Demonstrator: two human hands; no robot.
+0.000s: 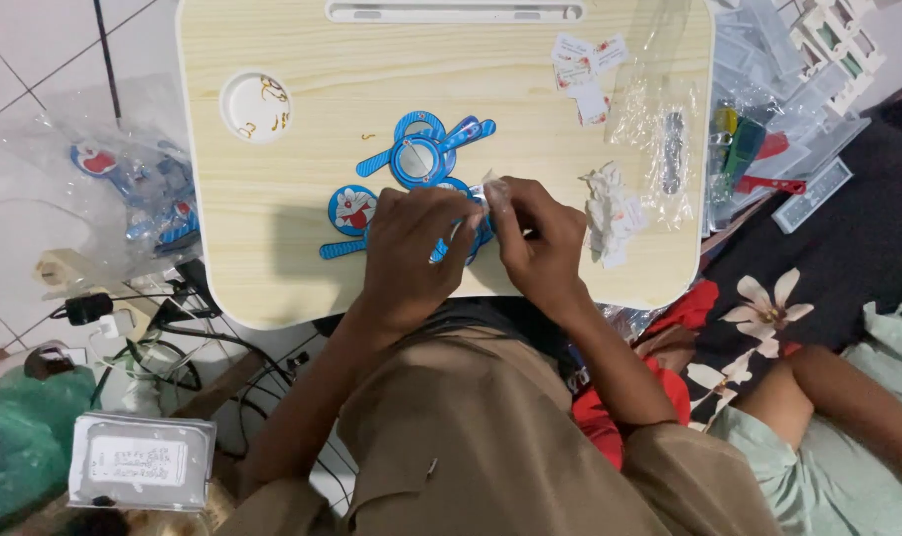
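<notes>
Sitting low behind a small wooden lap table [272, 268], in a brown shirt [471, 437], looking down on both hands. Lying nearest, at the lower left on the floor, a grey hard drive [141, 462] among black cables [188, 342].

Working together at the near edge of the table: left hand [411, 253] and right hand [542, 230], close beside each other, fingertips almost meeting. Left hand closing over a blue toy watch [451, 243], covering most of it, so only bits of blue strap showing under the fingers. Right hand pinching a small clear plastic piece [492, 189] between thumb and forefinger, just at the top of the watch. Not possible to tell whether the plastic is touching the watch.

Lying just left of the left hand, a round blue watch face [352, 209] with a cartoon picture and a strap end below it. Resting just right of the right hand, a small pile of white tags [610, 208].

Lying further up, past the hands, a second blue watch [426, 154] with a round silver back and straps spreading out. Further still, a round cup hole [256, 105] at the far left, paper labels [585, 69] and a clear bag [659, 149] at the far right.

Lying off the table on the left, a plastic bag of more blue watches [133, 189]. Showing at the lower right, another person's arm [848, 402].
</notes>
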